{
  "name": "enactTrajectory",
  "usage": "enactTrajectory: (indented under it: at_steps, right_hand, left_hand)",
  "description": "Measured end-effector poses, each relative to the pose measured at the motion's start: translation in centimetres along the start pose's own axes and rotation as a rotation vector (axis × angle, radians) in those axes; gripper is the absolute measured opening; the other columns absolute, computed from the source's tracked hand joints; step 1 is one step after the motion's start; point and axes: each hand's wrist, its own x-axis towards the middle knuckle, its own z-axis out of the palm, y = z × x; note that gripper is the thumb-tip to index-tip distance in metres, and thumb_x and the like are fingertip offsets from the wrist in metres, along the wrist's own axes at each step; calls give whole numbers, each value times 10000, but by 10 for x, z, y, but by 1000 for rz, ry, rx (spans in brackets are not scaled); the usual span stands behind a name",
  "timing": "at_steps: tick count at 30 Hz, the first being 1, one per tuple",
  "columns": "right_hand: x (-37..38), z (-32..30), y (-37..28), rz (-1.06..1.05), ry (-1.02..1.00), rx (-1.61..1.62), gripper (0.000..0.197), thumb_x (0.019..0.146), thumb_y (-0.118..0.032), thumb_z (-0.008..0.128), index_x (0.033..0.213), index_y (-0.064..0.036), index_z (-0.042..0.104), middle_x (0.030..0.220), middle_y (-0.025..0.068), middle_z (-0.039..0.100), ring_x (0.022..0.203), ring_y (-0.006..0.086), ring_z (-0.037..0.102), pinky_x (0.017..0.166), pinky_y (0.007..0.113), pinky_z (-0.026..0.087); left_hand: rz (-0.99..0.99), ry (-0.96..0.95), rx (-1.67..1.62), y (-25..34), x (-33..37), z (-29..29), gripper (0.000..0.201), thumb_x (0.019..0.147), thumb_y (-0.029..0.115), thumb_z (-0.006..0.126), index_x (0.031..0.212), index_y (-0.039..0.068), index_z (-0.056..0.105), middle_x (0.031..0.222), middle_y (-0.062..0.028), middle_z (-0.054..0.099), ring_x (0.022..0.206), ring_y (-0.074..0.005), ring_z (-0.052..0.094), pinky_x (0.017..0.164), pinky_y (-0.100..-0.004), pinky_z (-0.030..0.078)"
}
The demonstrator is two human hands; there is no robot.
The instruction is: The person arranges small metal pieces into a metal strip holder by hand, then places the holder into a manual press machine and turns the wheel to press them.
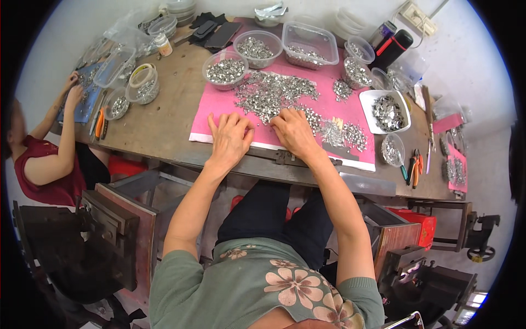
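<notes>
My left hand rests palm down on the front part of the pink mat, fingers apart, with nothing visible in it. Just right of it, my right hand bends over the near edge of a heap of small silvery metal pieces. Its thumb and fingers are drawn together at the tips; whatever they pinch is too small to make out. Thin silvery pins and a smaller cluster of metal bits lie to the right of this hand.
Round tubs and a rectangular tub of metal pieces stand behind the heap. On the right are a white square bowl, pliers and a black bottle. A co-worker's hands are over a blue mat at far left.
</notes>
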Motion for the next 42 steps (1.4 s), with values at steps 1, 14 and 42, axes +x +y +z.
enactTrajectory:
  at_steps: [1,14,42]
  right_hand:
    - [0,0,0,-16,4,-30,60,850,-100,631,885,-63,662,889,90,591,924,272,587,845,407,428]
    - [-81,-63,7,360,114,316,81,869,-37,697,913,-15,633,891,107,645,747,258,618,660,363,474]
    - [-111,-55,-17,376,284,325,124,841,-30,739,954,-49,693,959,84,679,899,270,624,826,380,445]
  left_hand:
    - [-2,-1,-2,0,0,0,106,829,178,738,912,122,703,941,-47,577,1003,-281,548,1077,-704,257]
    - [159,-61,-372,71,-6,15,97,844,120,720,914,120,654,945,-29,618,1013,-244,597,1105,-634,266]
    - [278,-86,-328,91,-16,33,129,866,87,693,967,64,615,942,-85,593,997,-284,592,1107,-573,344]
